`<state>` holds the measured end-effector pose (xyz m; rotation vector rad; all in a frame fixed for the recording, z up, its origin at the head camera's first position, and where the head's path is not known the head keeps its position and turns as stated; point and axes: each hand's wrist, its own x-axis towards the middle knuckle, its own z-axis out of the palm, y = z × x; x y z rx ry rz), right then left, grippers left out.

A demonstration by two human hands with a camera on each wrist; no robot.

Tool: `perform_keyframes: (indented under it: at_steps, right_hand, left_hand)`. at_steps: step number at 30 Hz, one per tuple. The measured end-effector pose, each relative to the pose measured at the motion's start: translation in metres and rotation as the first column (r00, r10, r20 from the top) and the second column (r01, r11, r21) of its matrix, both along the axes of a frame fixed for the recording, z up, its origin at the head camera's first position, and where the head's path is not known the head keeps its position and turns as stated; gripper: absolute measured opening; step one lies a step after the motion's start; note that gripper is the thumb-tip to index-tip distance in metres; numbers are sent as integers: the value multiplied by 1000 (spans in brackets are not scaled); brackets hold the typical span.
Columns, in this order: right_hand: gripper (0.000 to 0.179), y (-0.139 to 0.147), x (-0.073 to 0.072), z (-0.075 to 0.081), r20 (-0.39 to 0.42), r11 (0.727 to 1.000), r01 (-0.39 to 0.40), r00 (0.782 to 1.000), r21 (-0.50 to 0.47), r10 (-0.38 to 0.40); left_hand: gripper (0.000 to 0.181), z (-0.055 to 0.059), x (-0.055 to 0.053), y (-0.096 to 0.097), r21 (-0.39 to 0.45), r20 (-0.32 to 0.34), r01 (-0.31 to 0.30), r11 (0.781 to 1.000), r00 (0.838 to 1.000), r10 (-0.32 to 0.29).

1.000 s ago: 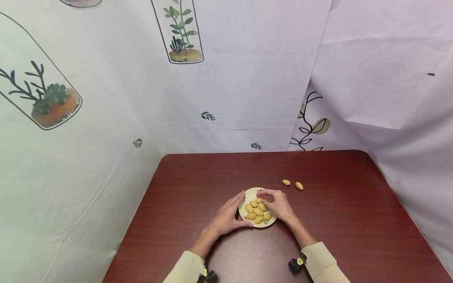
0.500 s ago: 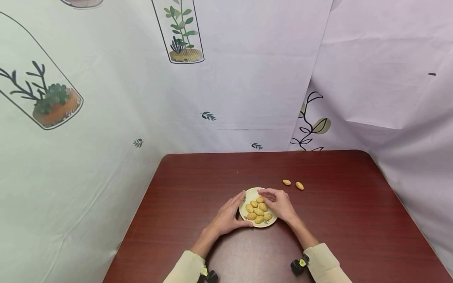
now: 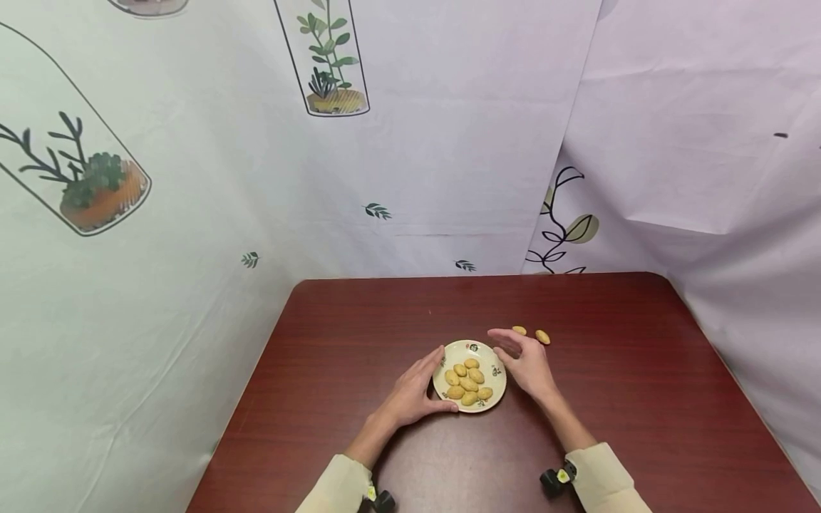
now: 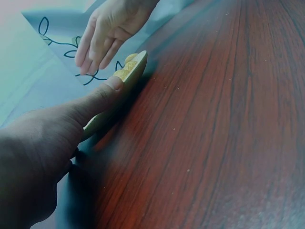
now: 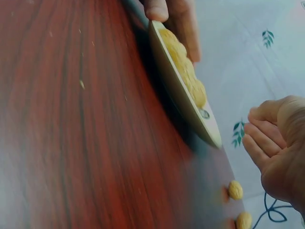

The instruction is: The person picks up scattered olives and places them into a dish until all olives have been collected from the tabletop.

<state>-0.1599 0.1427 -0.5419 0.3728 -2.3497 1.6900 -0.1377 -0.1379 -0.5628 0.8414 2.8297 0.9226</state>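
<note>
A small round cream plate (image 3: 487,362) with printed marks near its rim holds several yellow, oval, rough-shelled nuts (image 3: 469,385). My left hand (image 3: 410,395) holds the plate's left side, thumb on the near rim and fingers along the far-left edge; in the left wrist view the thumb (image 4: 113,83) lies on the rim. Just beyond the plate's right edge hovers my right hand (image 3: 529,365), its fingers loosely bent and nothing between them. Further back on the table lie two more nuts, one (image 3: 542,337) in full sight, the other (image 3: 519,330) partly hidden by the right fingertips.
All this sits on a dark red wooden table (image 3: 346,320) with rounded far corners. Pale cloth walls (image 3: 449,142) with plant prints stand behind it and at both sides. Each sleeve carries a small black wrist camera (image 3: 553,483).
My right hand has moved off the plate, rightward and back toward the two loose nuts, uncovering the plate's right side. The left hand and the plate have stayed in place.
</note>
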Motion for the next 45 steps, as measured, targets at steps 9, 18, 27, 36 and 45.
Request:
perform_keyframes:
  at_steps: [9,18,27,36,45]
  right_hand:
    - [37,37,-9,-2,-59,991,130,990,-32,-131]
    - [36,71,-14,-4,-42,974,222,974,-50,-224]
    - [39,86,-18,-9,79,969,240,966,61,-245]
    - [36,86,-21,-22,104,962,242,961,127,-256]
    - [33,83,-21,-22,78,951,260,958,168,-276]
  left_hand:
    - [118,-2,-1,0,1,-5,-2,1000,1000,2]
    - [117,-1,0,0,-3,-6,-2,1000,1000,2]
    - [117,-1,0,1,-8,5,-8,1000,1000,8]
    - [117,-1,2,1,-1,3,-1,1000,1000,1]
    - [116,1,0,1,7,9,-2,1000,1000,2]
